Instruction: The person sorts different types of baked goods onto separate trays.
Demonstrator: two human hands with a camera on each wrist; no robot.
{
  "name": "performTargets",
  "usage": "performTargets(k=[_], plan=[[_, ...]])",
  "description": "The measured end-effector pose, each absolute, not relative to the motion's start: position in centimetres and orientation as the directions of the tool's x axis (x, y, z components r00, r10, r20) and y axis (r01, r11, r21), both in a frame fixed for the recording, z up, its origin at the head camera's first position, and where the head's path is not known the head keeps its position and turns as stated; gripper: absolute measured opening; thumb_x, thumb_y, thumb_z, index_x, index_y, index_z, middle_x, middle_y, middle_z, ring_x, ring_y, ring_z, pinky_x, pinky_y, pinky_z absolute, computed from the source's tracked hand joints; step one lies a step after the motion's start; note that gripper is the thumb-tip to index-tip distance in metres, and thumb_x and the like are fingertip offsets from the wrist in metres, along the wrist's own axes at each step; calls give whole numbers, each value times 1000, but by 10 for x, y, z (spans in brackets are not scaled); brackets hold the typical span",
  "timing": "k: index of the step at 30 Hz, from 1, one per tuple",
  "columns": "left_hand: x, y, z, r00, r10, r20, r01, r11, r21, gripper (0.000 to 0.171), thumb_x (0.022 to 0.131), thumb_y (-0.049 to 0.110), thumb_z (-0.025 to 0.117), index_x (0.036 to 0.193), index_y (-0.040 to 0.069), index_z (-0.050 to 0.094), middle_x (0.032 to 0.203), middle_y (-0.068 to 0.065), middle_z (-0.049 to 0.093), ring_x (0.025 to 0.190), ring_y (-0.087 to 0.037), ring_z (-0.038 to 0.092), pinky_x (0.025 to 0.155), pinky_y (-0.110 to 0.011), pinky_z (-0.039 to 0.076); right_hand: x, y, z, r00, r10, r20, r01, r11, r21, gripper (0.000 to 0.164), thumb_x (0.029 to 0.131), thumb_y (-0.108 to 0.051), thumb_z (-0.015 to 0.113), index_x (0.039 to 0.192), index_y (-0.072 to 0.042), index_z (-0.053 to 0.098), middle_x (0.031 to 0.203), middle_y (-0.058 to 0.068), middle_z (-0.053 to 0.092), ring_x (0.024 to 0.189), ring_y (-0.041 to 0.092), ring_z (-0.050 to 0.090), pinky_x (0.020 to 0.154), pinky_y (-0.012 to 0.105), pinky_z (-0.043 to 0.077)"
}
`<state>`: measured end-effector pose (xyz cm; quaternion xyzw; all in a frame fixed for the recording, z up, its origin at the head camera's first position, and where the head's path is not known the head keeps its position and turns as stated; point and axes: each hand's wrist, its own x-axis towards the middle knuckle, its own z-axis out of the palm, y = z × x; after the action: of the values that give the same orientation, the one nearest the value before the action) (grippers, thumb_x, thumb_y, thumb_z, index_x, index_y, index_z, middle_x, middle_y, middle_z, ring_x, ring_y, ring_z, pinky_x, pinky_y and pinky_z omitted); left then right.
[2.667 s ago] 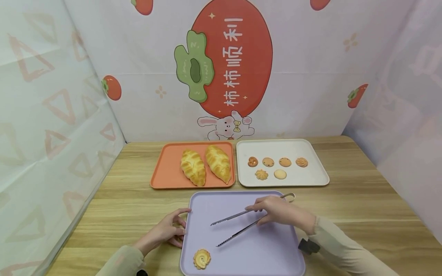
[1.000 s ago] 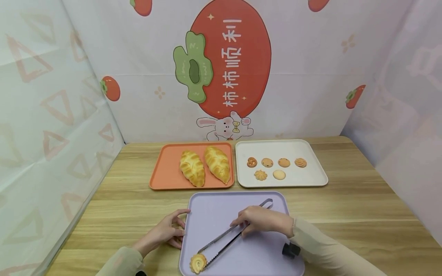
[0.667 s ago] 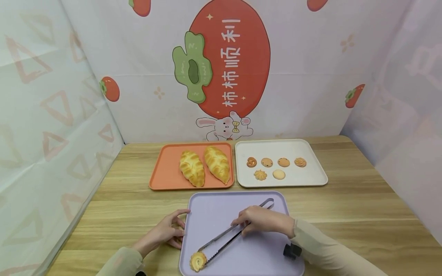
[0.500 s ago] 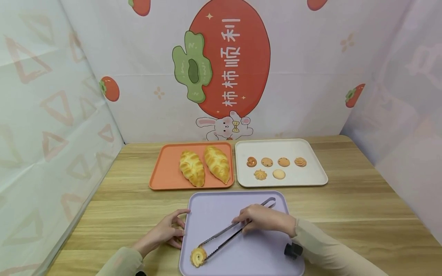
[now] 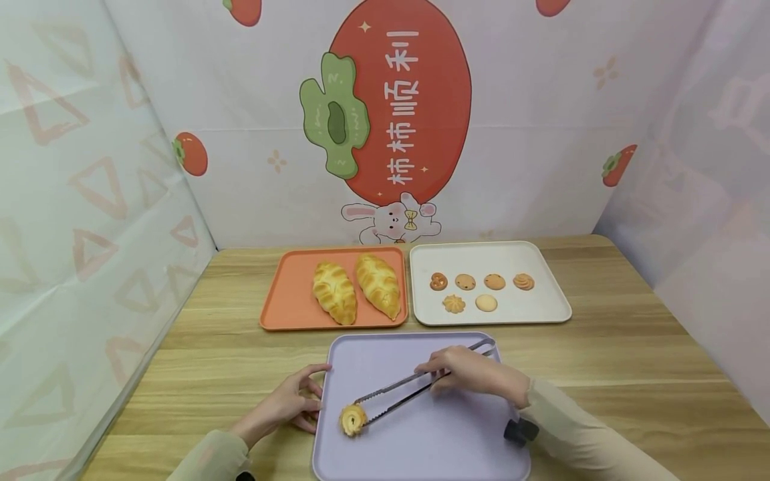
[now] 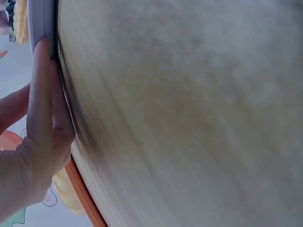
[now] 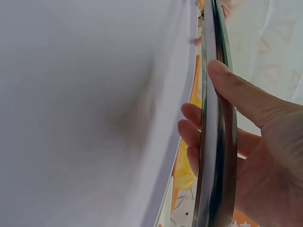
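Note:
My right hand holds a pair of metal tongs, thumb on one arm and fingers on the other, as the right wrist view shows. Between the toothed tips sits a round, fluted pastry with a swirled top. It appears raised over the lilac tray, near the left side; the left wrist view has its scalloped edge above the rim. My left hand rests against the tray's left edge, its index finger lying straight along the rim. Its other fingers are partly hidden.
Behind the lilac tray, an orange tray carries two long breads. Beside it, a white tray holds several cookies in two rows. The wooden table meets a printed backdrop at the rear and cloth walls at the sides.
The tongs reached down to the pastry lying at the tray's front left and closed around it. Tongs and pastry have since moved up and slightly right. My left hand has stayed put.

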<state>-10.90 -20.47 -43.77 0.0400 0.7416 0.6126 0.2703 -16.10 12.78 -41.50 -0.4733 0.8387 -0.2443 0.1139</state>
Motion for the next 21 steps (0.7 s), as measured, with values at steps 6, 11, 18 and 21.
performTargets(k=[6, 11, 18, 21], plan=[[-109, -205, -437, -850, 389, -356, -278, 243, 929, 65, 77, -13, 54, 134, -3, 25, 89, -15, 44, 58, -20, 57, 49, -40, 56, -164, 137, -414, -565, -822, 70, -738, 465, -489, 35, 75, -16, 67, 107, -5, 63, 79, -4, 59, 67, -1, 50, 58, 13, 46], [-109, -204, -437, -850, 384, -360, -282, 246, 927, 65, 77, -12, 54, 134, -2, 25, 89, -15, 44, 57, -20, 57, 49, -40, 56, -166, 144, -414, -604, -793, 80, -723, 504, -473, 35, 75, -16, 67, 108, -6, 63, 78, -5, 59, 66, 0, 49, 57, 13, 46], [-110, -205, -441, -855, 376, -359, -276, 257, 926, 64, 77, -13, 54, 134, -1, 26, 89, -13, 44, 57, -19, 57, 49, -40, 56, -170, 159, -414, -647, -756, 102, -698, 533, -477, 36, 76, -17, 66, 109, -5, 62, 81, -2, 61, 69, 2, 51, 60, 18, 48], [-110, -205, -440, -855, 376, -358, -275, 257, 926, 65, 76, -13, 54, 134, -1, 26, 88, -13, 44, 58, -19, 56, 49, -40, 56, -170, 166, -413, -659, -741, 124, -692, 534, -486, 37, 76, -15, 66, 110, -2, 62, 82, -1, 61, 69, 3, 50, 59, 20, 49]])
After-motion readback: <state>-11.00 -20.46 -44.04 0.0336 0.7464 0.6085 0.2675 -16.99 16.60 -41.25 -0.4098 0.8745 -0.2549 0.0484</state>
